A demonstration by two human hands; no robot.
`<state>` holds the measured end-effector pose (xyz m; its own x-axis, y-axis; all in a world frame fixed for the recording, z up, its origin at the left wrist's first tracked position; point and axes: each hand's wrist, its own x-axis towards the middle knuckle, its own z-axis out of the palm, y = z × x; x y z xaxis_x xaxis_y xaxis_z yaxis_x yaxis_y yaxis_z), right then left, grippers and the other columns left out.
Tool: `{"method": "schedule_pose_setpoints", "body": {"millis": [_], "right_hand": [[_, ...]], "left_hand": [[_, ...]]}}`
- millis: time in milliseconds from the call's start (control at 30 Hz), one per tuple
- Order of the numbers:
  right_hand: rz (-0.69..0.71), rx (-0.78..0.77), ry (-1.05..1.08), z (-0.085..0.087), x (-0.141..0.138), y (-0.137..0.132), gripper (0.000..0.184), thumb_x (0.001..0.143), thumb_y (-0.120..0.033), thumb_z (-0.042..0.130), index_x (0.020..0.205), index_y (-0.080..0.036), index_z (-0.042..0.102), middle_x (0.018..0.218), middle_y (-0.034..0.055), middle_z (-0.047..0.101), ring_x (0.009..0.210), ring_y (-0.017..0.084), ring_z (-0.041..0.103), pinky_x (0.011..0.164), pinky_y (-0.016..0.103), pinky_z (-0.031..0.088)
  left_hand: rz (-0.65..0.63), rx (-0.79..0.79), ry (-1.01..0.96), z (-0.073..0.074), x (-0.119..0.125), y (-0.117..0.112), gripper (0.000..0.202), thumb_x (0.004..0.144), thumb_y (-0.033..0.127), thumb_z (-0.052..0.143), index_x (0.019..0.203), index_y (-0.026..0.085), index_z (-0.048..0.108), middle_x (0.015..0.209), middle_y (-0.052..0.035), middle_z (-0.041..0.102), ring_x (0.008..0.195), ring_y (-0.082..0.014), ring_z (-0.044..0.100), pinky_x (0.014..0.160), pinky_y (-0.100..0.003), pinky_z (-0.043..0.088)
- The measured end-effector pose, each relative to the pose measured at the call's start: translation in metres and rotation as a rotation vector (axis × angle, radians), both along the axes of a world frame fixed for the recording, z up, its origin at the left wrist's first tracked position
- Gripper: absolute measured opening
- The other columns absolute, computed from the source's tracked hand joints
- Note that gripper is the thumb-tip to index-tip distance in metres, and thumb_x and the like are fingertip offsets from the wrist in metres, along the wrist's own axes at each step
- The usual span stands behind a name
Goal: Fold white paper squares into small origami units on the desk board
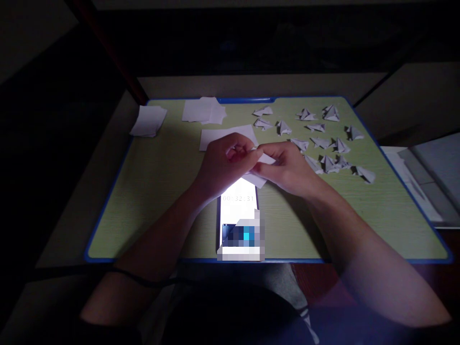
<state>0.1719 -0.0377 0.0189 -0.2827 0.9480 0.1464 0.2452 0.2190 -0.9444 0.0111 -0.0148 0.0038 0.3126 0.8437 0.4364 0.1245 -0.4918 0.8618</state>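
Left hand (228, 160) and right hand (287, 167), in the head view, both grip one white paper (256, 180) between thumbs and fingers, right above the far end of a lit phone (237, 206) (timer digits glowing away). Just beyond the left hand lies a flat sheet (211, 139); folded paper pieces (329, 113) dot the right of the green board (158, 201), a paper stack (147, 120) at its far-left corner.

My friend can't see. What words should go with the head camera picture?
A person's left hand and right hand hold white paper over a blue-rimmed green tabletop, by a glowing phone, in a dim room. Many small folded paper pieces lie to the right, and flat sheets lie at the back and left.
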Motion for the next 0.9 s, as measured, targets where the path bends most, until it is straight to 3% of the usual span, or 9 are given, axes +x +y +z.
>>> {"method": "schedule_pose_setpoints", "body": {"millis": [400, 900], "right_hand": [[0.020, -0.068, 0.144, -0.0057, 0.0016, 0.0026, 0.025, 0.073, -0.039, 0.080, 0.079, -0.016, 0.074, 0.075, 0.0017, 0.070, 0.070, 0.014, 0.060, 0.061, 0.025, 0.045], [-0.055, -0.059, 0.124, -0.0051, 0.0004, 0.0024, 0.024, 0.076, -0.035, 0.076, 0.067, -0.016, 0.065, 0.058, -0.0037, 0.057, 0.050, 0.008, 0.046, 0.047, 0.023, 0.030]], "left_hand": [[0.000, 0.045, -0.053, -0.0015, -0.0033, 0.0082, 0.011, 0.081, 0.020, 0.064, 0.071, 0.018, 0.061, 0.063, 0.0021, 0.060, 0.057, -0.0090, 0.053, 0.051, -0.021, 0.044], [-0.007, 0.044, -0.108, -0.0007, -0.0028, 0.0074, 0.011, 0.082, 0.019, 0.063, 0.071, 0.017, 0.062, 0.062, 0.0033, 0.059, 0.055, -0.0072, 0.052, 0.051, -0.019, 0.043]]}}
